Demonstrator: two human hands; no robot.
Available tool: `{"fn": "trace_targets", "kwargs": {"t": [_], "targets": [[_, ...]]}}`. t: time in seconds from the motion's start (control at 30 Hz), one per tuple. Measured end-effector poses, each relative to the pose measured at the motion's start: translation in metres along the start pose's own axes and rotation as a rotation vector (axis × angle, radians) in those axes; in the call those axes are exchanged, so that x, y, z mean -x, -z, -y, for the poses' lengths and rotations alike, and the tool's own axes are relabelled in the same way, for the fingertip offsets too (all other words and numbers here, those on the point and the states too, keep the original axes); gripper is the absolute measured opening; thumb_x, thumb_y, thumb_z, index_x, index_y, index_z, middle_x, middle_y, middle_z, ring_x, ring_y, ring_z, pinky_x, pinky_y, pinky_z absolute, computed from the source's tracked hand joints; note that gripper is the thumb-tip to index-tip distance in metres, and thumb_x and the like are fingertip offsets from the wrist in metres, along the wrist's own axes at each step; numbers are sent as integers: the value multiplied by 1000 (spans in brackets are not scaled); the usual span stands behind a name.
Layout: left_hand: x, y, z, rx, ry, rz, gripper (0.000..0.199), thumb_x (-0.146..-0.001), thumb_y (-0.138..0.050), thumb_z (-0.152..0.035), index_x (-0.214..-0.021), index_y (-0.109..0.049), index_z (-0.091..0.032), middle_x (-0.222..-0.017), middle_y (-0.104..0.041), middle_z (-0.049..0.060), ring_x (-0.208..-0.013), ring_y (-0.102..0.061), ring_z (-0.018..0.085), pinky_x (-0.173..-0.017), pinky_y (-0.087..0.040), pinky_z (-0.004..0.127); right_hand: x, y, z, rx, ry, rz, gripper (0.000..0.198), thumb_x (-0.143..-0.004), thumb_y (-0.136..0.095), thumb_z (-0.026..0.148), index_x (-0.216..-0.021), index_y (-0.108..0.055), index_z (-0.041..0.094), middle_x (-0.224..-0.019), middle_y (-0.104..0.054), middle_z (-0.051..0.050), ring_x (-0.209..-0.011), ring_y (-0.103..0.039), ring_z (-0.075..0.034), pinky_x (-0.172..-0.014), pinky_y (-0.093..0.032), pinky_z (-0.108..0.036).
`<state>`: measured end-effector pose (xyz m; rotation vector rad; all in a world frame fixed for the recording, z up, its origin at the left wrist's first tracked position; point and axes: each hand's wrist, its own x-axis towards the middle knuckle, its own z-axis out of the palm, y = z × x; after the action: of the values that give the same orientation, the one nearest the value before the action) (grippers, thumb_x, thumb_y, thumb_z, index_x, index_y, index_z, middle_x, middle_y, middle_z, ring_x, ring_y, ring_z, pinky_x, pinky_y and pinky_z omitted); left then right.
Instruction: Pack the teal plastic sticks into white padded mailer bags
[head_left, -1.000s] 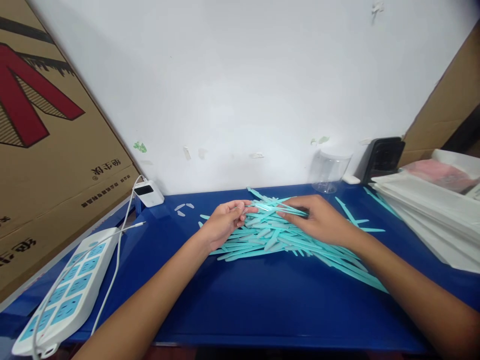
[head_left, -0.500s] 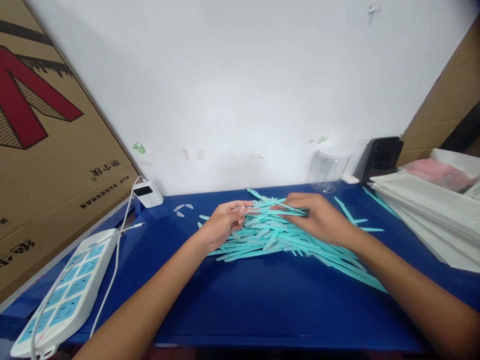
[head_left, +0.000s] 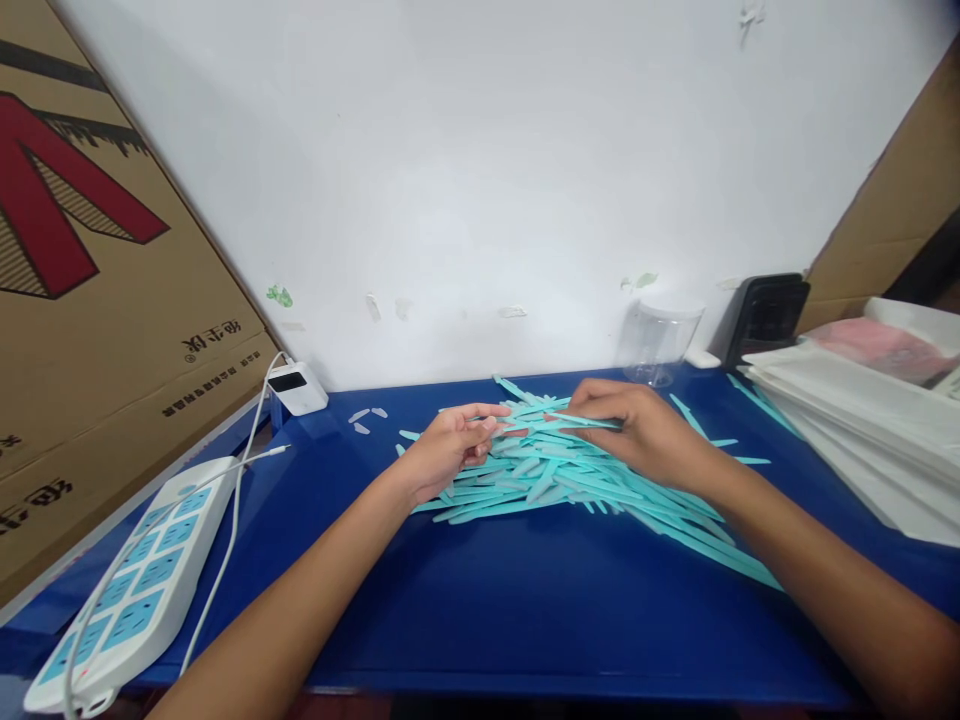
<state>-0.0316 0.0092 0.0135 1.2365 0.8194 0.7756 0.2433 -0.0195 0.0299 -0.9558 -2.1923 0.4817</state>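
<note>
A heap of slim teal sticks (head_left: 525, 485), shaped like eyebrow razors, lies on the blue table. Over the heap, my right hand (head_left: 637, 425) pinches one teal stick (head_left: 585, 419) between thumb and fingers, its length pointing left. My left hand (head_left: 454, 440) is at the heap's left side, thumb and forefinger closed near the left end of that stick. What the left fingertips hold is too small to make out. Several small translucent pieces (head_left: 360, 414) rest on the table left of the heap.
A white power strip (head_left: 135, 580) with cables runs along the left, near a small white device (head_left: 298, 389). Behind the heap stand a clear jar (head_left: 660, 345) and a black holder (head_left: 765, 318). White packaging (head_left: 855, 420) is stacked at right. A large carton (head_left: 112, 330) stands left.
My right hand has shifted slightly right with the teal stick, and the gap between both hands' fingertips has widened. My left hand has stayed nearly in place.
</note>
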Motion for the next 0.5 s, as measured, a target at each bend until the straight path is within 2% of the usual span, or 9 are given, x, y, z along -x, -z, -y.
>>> {"fn": "trace_targets", "kwargs": {"t": [0.07,0.17,0.27,0.37,0.5], "targets": [[1,-1,-1,-4,7,7,53,-84,-82,-41,-125,-67,-12,-66,-43,-5,-58,-32,8,-54,-23,24,0,-1,0,1,10,0,27,-102,-58,37,-113,-82,31,-94,-68,-5,-82,-66,-17,-68,-46,-27],[2,-2,-2,13,7,22,55,-83,-84,-40,-127,-68,-13,-73,-52,-1,-58,-33,7,-55,-24,24,1,-3,0,4,23,-5,27,-101,-60,31,-118,-81,32,-95,-67,-5,-82,-65,-16,-69,-45,-27],[3,-3,-2,68,32,59,57,-83,-85,-37,-132,-66,-15,-93,-65,7,-59,-35,5,-56,-27,24,2,-7,1,-7,37,7,28,-102,-60,30,-122,-79,33,-95,-66,-4,-78,-63,-15,-67,-44,-27],[5,-6,-1,151,71,120,61,-84,-84,-33,-139,-62,-17,-112,-67,13,-60,-36,4,-57,-31,24,3,-12,3,-49,67,26,29,-103,-59,30,-124,-78,34,-94,-65,-4,-78,-62,-15,-67,-44,-28],[9,-13,1,224,106,153,69,-85,-83,-29,-147,-56,-16,-104,-67,11,-59,-38,5,-58,-32,24,2,-17,5,-88,87,35,31,-104,-55,25,-124,-78,34,-94,-66,-5,-82,-62,-16,-73,-45,-29]]}}
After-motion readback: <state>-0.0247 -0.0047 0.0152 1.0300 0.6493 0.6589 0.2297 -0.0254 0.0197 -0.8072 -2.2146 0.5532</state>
